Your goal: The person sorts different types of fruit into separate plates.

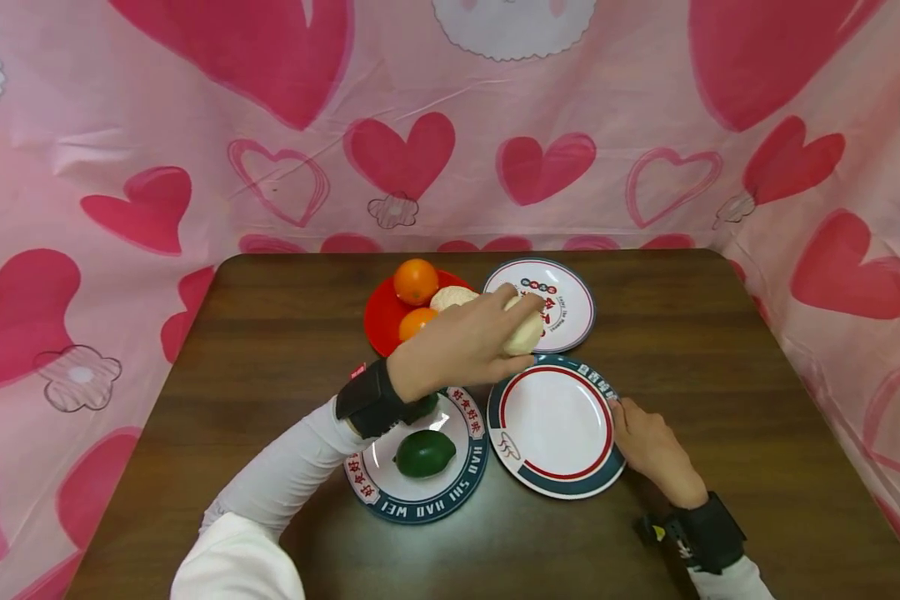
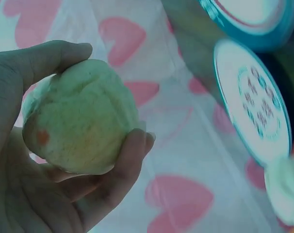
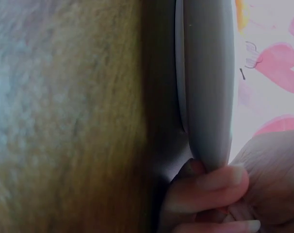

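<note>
My left hand (image 1: 461, 342) grips a pale round steamed bun (image 2: 81, 121) above the table, thumb on one side and fingers curled round the other. In the head view the bun is over the near left part of a white plate with red lettering (image 1: 576, 296). My right hand (image 1: 652, 446) pinches the right rim of a white plate with a red ring and blue-grey border (image 1: 555, 425). The right wrist view shows this plate edge-on, its rim between the fingers and thumb. A second pale bun (image 1: 452, 297) sits on a red plate (image 1: 379, 325), partly hidden by the left hand.
Two oranges (image 1: 416, 282) share the red plate. Nearer, a blue-rimmed plate (image 1: 450, 496) holds a green lime-shaped fruit (image 1: 424, 454) and another dark green one (image 1: 422, 407), partly covered by my left wrist. A pink heart-patterned cloth (image 1: 405, 75) hangs behind the brown wooden table (image 1: 720, 333).
</note>
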Demonstrator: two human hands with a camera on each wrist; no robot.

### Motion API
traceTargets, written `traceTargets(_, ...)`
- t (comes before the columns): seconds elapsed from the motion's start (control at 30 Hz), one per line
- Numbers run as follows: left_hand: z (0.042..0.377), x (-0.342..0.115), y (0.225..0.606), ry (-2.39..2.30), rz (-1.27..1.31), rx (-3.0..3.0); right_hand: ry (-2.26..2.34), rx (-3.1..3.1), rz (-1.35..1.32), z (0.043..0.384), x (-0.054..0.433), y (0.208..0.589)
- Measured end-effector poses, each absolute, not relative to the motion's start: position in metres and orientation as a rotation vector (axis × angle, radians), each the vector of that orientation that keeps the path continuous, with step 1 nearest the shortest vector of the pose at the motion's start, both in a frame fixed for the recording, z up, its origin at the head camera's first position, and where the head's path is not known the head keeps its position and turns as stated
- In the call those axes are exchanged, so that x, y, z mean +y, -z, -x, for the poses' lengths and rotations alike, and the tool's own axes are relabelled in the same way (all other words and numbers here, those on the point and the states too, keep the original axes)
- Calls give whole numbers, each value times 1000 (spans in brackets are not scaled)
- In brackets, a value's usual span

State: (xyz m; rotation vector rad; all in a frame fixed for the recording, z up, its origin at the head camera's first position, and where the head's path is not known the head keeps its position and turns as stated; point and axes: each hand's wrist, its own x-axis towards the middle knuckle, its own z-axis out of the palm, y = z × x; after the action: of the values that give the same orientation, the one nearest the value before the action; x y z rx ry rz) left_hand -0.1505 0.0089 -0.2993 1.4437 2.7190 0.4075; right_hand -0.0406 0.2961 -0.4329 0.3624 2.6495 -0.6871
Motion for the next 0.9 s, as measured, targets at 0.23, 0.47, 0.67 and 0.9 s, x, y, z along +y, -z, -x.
traceTargets(0.23,133,47,321,-266,-1540,2558,675,2682,-342,42,293,432)
traceTargets(0.47,120,78,357,-178,-1541,2368,677,2746,-294,39,291,431)
traceTargets(0.67,113,93,379,-113,-1503,2237,692,2771,-289,38,291,431)
traceTargets(0.9,100,99,392,39,-1562,2255,693,2774,-293,38,289,430)
